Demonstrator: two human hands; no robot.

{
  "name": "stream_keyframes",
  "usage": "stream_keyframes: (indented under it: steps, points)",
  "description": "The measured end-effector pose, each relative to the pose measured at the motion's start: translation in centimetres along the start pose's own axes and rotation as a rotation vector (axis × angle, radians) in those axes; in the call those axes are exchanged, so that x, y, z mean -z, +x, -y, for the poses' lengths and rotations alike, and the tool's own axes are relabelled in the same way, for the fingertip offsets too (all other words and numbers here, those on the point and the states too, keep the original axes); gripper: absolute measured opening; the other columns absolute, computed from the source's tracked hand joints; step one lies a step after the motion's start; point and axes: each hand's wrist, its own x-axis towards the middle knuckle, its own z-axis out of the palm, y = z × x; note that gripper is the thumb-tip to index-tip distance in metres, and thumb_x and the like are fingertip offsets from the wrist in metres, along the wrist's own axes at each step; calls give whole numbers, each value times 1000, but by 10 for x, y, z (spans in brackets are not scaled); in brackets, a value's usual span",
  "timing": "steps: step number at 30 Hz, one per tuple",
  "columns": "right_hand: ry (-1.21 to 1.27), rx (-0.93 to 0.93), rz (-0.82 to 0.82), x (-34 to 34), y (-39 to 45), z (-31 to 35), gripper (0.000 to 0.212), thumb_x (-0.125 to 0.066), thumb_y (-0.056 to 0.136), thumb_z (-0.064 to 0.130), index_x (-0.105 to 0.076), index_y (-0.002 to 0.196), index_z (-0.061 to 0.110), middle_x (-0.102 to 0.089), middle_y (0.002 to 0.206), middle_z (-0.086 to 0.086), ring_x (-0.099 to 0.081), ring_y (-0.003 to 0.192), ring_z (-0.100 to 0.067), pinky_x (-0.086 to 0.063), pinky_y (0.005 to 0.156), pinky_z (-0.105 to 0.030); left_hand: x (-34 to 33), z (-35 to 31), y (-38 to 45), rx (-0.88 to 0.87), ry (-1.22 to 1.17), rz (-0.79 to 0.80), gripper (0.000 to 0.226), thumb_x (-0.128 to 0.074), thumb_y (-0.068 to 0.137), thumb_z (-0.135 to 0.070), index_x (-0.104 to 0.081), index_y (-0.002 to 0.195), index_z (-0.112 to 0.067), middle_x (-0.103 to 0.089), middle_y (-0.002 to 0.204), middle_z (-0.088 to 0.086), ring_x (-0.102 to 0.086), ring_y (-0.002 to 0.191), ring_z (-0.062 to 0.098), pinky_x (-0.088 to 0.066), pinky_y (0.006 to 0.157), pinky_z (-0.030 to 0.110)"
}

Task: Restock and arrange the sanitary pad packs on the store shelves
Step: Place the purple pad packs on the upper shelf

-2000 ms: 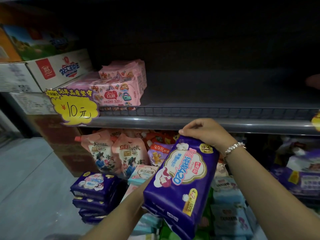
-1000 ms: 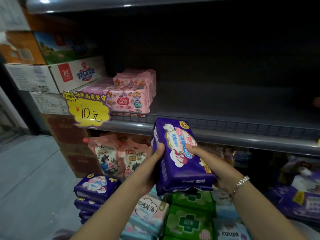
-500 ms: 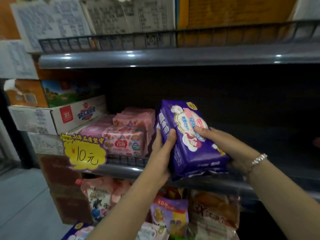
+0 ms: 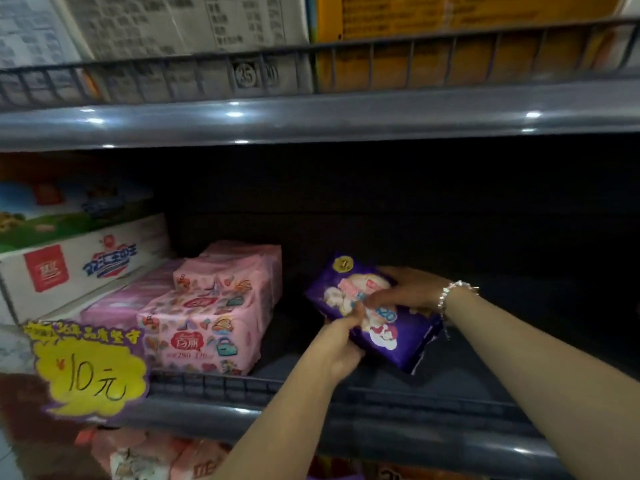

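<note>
Centre-right of frame, both hands clamp the glossy purple plastic pad pack (image 4: 372, 315) over the grey metal shelf (image 4: 450, 386): left hand (image 4: 341, 344) underneath, right hand (image 4: 403, 289) on top. Looks light, squashy, slippery; best held by its edges.

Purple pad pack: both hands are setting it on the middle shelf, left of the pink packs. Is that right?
Not quite. The head view shows the purple pad pack on the right of the pink packs, not the left, with a gap between. The rest holds: the left hand and the right hand both hold it over the middle shelf.
</note>
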Motion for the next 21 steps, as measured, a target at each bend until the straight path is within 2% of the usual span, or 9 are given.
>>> stream_keyframes:
  steps: [2,4,5,7,9,12,15,18,21]
  points:
    - [-20,3,15,-10,8,-5,71,-71,82,40,-36,144,29,-55,135,-1,-59,100,-14,-50,83,-26,8,2,5,74,-10,-31,24,-52,94,-4,-59,117,-1,-70,98,19,-65,91,29,-53,76,40]
    - [-44,21,23,-16,11,-5,72,-71,82,40,-36,144,29,-56,134,0,-59,97,-13,-49,82,-25,17,-3,9,78,48,-101,21,-54,92,1,-59,113,0,-71,92,18,-64,91,29,-52,79,40]
    - [-88,30,34,-20,12,-4,74,-71,82,42,-34,145,30,-56,134,1,-59,98,-13,-49,82,-25,25,-6,11,44,122,-155,40,-65,84,2,-54,123,0,-70,102,19,-64,97,30,-54,83,41]
    - [-186,59,42,-26,14,-3,82,-70,81,48,-27,149,31,-52,139,2,-58,110,-15,-46,84,-22,43,-15,15,-92,388,-317,111,-86,56,-1,-23,148,-7,-58,129,15,-58,116,31,-49,98,47]
    - [-288,82,37,-32,13,-2,87,-67,81,55,-19,151,34,-45,146,3,-52,123,-17,-40,87,-19,54,-29,10,-237,749,-388,141,-91,47,-10,1,153,-18,-37,147,6,-43,132,25,-36,111,44]
    - [-417,111,43,-36,7,-6,89,-60,80,64,-11,151,39,-39,150,3,-47,128,-20,-36,86,-18,57,-49,-2,-363,1103,-249,127,-89,61,-11,-3,154,-22,-26,150,-3,-35,135,17,-35,111,34]
    - [-448,145,69,-33,-6,-12,98,-69,75,60,-12,151,38,-37,152,6,-43,131,-17,-33,89,-16,61,-63,-5,-246,1184,-65,128,-87,64,-8,3,154,-28,-38,149,0,-46,128,16,-42,105,29]
    - [-442,171,94,-26,-21,-16,100,-78,71,50,-19,150,35,-37,151,8,-42,125,-9,-32,92,-14,66,-75,-7,-165,1293,-1,132,-89,62,-14,4,152,-35,-33,153,3,-44,131,18,-40,108,33]
    - [-512,179,7,-26,-32,-30,98,-77,70,53,-21,149,37,-19,158,4,-21,140,-18,-16,116,-32,64,-83,-4,-143,1300,12,128,-90,60,-18,-4,151,-41,-28,154,2,-42,132,21,-41,108,39]
